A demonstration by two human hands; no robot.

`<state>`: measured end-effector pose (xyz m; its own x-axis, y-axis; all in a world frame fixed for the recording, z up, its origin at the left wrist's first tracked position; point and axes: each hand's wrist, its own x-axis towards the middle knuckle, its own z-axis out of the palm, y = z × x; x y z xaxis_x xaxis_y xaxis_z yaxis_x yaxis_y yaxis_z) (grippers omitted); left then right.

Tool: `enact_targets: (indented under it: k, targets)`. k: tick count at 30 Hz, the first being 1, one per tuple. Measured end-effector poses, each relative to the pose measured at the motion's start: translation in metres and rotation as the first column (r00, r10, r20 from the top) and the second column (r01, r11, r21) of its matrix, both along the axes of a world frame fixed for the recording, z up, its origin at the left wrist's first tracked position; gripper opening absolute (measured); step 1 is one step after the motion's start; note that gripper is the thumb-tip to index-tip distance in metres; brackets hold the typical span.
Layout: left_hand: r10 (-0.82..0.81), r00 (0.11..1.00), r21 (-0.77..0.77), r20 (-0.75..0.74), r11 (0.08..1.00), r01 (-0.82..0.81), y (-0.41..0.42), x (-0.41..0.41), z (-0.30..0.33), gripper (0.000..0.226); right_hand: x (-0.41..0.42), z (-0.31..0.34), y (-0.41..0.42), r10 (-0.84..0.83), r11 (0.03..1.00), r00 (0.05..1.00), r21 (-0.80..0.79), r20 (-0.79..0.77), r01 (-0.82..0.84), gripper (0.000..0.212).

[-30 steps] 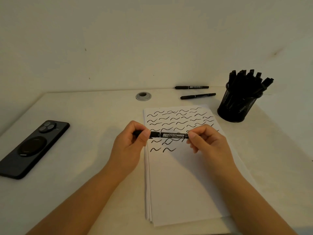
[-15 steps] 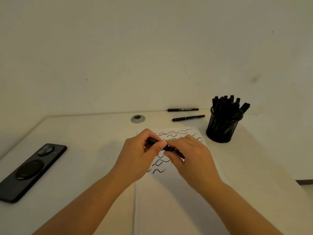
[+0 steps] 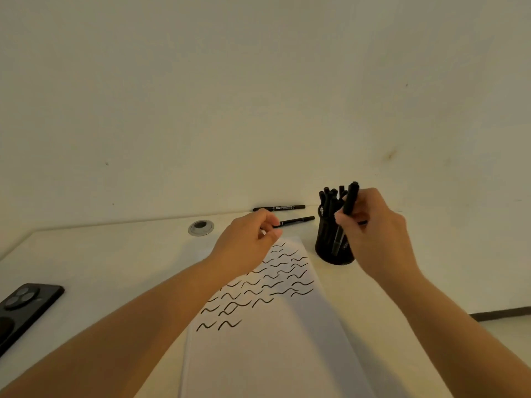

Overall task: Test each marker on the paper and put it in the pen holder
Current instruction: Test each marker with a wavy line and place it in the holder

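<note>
Marker (image 3: 351, 198) held upright beside a black pen holder (image 3: 334, 252) full of markers.
Right hand (image 3: 373, 228) pinches it; left hand's (image 3: 244, 242) grip hangs loosely curled, empty, above paper (image 3: 287, 354).

No text legible at this moment. Marker (image 3: 278, 208) lying farthest behind the pen holder's (image 3: 327, 254) left side carries a pale printed band along its barrel; lettering too small and blurred to read. Second marker (image 3: 296, 220), nearer that holder, shows a short pale mark only, unreadable. Marker (image 3: 349, 202) in the right hand (image 3: 373, 234): faint print low on the barrel, not resolvable. Paper (image 3: 287, 354) bears hand-drawn black wavy strokes in rows, no letters or numerals.
</note>
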<state>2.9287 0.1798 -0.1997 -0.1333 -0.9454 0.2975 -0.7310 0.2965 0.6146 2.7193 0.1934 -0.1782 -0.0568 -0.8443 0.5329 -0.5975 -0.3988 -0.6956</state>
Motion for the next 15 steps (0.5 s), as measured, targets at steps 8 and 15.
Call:
enact_targets:
  k: [8, 15]
  targets:
    - [0.089, 0.969, 0.060, 0.229, 0.993, -0.105, -0.062, 0.007, -0.023, 0.019, -0.032, 0.011, -0.029, -0.049, 0.999, 0.967, -0.011, 0.251, 0.053, 0.017]
    - [0.077, 0.919, 0.014, 0.386, 0.996, -0.090, -0.089, -0.003, -0.046, 0.032, -0.039, 0.001, -0.050, -0.070, 0.998, 0.965, 0.012, 0.251, 0.069, 0.021]
